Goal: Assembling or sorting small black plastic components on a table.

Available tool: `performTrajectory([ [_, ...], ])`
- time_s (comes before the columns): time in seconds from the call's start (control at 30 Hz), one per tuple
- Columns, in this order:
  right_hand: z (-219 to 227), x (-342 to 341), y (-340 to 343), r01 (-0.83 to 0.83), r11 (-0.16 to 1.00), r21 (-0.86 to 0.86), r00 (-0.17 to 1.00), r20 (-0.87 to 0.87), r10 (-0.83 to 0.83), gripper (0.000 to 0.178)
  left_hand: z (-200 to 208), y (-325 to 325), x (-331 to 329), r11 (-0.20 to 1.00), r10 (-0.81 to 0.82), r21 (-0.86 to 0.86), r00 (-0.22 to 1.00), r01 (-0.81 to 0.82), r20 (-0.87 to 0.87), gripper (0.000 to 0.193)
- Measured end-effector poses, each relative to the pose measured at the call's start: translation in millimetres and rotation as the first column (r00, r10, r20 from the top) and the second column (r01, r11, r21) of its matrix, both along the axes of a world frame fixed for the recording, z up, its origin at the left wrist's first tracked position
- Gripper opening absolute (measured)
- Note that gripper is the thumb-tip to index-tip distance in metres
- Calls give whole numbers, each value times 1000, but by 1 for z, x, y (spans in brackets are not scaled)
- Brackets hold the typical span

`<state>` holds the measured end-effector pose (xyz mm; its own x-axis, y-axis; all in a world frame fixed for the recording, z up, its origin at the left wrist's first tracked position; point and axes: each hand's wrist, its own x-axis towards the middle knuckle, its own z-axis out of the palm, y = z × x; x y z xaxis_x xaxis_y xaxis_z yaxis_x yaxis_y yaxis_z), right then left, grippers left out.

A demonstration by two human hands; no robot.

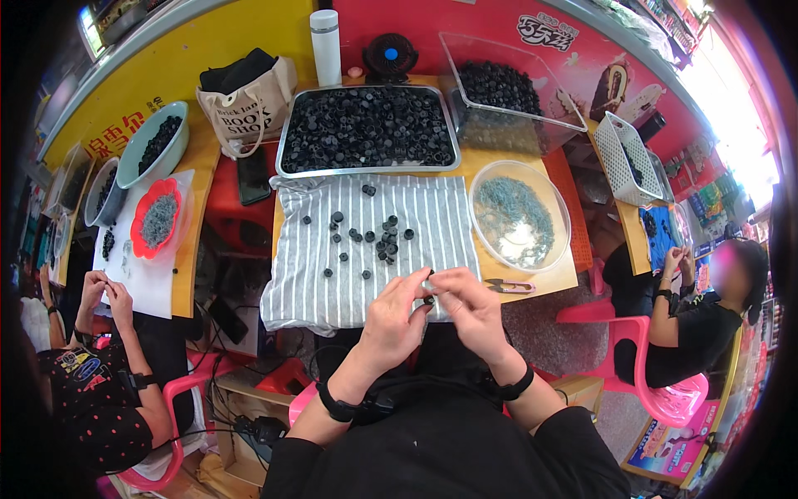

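Observation:
My left hand and my right hand meet just past the near edge of a grey-and-white striped cloth. Both are closed, fingertips pinched together around a small black part, which the fingers largely cover. Beyond them, several loose small round black parts lie scattered and bunched on the cloth. A pair of thread snips with a pinkish handle rests on the table to the right of my right hand.
Behind the cloth stands a metal tray full of black parts. To its right are a clear bin and a round tub of blue-grey scraps. A bag, white bottle and small fan line the back. People work at both sides.

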<state>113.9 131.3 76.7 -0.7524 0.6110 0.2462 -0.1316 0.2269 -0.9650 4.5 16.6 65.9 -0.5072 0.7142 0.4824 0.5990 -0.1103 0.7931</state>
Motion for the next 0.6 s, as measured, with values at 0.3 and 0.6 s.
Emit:
performTrajectory([
  [0.3,-28,8,23,-158,745,-648,978,0,208,19,-6,6,0,999,-46,-11,999,46,-20,64],
  [0.6,-39,8,32,-131,724,-677,991,-108,78,23,-18,12,-12,994,88,-67,994,-92,-61,52],
])
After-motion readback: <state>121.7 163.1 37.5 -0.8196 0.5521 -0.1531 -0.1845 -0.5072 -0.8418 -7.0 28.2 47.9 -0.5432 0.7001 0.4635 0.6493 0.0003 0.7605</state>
